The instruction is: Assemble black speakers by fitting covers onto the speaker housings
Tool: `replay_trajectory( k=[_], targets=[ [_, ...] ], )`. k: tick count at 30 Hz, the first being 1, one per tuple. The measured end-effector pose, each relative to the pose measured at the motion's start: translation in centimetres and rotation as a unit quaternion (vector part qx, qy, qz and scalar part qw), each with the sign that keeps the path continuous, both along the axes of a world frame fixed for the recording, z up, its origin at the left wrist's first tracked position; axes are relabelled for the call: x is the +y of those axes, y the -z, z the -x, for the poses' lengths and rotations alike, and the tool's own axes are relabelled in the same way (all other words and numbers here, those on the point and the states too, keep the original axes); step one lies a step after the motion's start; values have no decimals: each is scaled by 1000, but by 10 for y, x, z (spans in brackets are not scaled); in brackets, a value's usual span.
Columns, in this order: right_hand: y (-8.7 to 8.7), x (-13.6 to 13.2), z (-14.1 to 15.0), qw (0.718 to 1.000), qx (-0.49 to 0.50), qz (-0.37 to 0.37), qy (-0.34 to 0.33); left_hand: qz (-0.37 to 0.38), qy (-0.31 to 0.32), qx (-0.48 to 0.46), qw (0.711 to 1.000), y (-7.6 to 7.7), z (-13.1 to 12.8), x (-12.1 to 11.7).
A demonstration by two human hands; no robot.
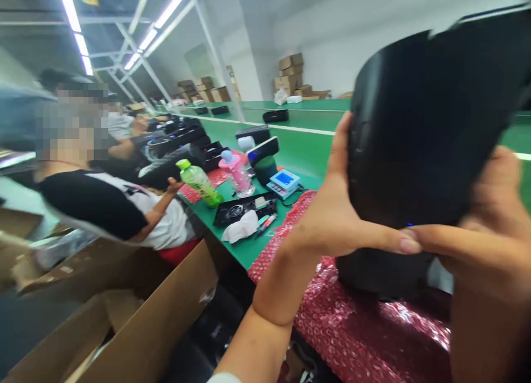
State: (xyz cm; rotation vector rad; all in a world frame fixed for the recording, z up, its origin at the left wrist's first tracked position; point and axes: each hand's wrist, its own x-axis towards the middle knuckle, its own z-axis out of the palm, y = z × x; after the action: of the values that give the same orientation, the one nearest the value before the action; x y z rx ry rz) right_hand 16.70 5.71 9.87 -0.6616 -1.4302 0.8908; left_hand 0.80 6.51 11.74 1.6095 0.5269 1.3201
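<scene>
A large black plastic housing (418,134) with rounded edges is held up, tilted, between my two hands in the right half of the head view. My left hand (340,211) grips its left edge, thumb stretched across the lower face. From the right side my right hand (493,239) grips it, with its thumb tip meeting the left thumb. A small blue light shows just above the thumbs. Below the housing, red bubble wrap (332,322) covers the bench. Another black part (373,275) shows behind and beneath my thumbs; its kind is unclear.
Left of my hands, the green bench (244,253) carries a green bottle (201,184), a pink bottle (238,175), a blue device (284,182), a black panel (224,214) and a white cloth (241,227). A co-worker (112,206) sits beyond an open carton (161,311).
</scene>
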Motion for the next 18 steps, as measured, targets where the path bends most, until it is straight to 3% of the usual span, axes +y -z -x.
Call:
replay_trajectory(
  k=[7, 18],
  targets=[
    [-12, 3, 4, 999, 38, 11, -15, 8, 43, -27, 999, 3, -2, 8],
    [-11, 2, 1, 998, -37, 41, 17, 1, 11, 18, 1000, -1, -2, 8]
  ],
)
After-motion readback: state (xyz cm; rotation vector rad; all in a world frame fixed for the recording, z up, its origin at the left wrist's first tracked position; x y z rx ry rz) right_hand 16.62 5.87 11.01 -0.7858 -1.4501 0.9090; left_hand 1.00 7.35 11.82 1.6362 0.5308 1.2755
